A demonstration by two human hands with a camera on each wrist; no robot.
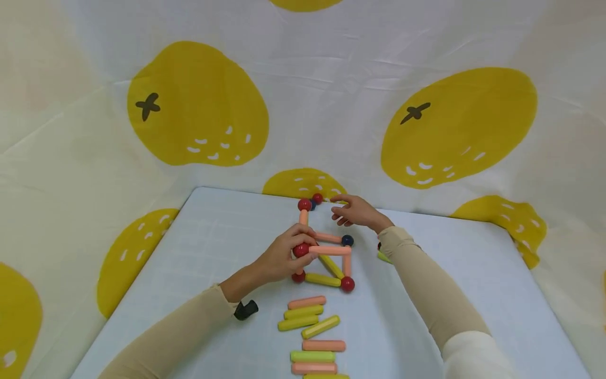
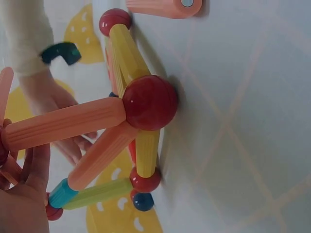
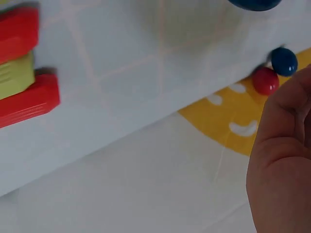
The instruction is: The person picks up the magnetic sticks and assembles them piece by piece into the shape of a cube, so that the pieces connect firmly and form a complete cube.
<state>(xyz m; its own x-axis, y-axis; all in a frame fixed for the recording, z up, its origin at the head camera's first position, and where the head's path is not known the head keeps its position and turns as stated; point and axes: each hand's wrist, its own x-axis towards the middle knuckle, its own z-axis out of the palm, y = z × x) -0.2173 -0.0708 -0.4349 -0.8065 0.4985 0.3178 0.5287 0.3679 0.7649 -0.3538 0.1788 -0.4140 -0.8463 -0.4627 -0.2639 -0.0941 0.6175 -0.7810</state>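
Observation:
A frame of magnetic sticks and balls stands on the table. My left hand [image 1: 283, 253] grips its upper near red ball [image 1: 301, 250], from which a pink stick [image 1: 331, 250] runs right. Low down, a red ball [image 2: 150, 102] joins pink and yellow sticks in the left wrist view. My right hand [image 1: 357, 211] hovers right of the frame's far side, fingers loosely bent and holding nothing. Close by its fingertips, towards the back edge, are a loose red ball [image 3: 265, 80] and a dark blue ball [image 3: 284, 61].
Several loose pink, yellow and green sticks [image 1: 320, 327] lie in a column at the table's near side. Red and green sticks [image 3: 29, 92] lie under the right forearm. A lemon-print cloth [image 1: 326, 105] hangs behind the table.

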